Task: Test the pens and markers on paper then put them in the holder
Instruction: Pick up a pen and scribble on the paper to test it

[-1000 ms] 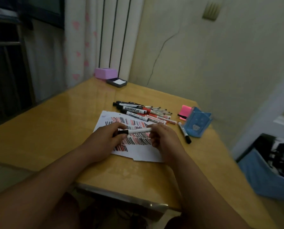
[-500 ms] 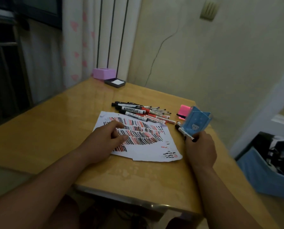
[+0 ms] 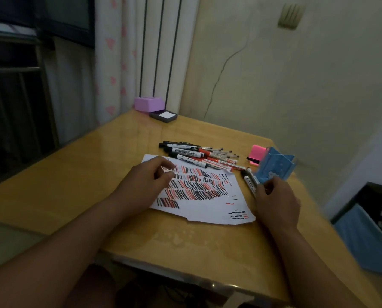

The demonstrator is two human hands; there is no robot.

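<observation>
L hand (image 3: pixel 150 183) rests on paper (image 3: pixel 207 210), fingers loosely bent, holding nothing. R hand (image 3: pixel 276 198) curls at near end of marker (image 3: pixel 249 180) just beside blue holder (image 3: pixel 276 167); can't tell if it grips. Glossy yellow-wood table (image 3: pixel 74 185), cracked cream wall (image 3: pixel 274 85), curtain (image 3: pixel 114 63) behind. Paper white, packed w/ red & black strokes. Pen pile (image 3: pixel 199 155) lies at its far edge.
</observation>
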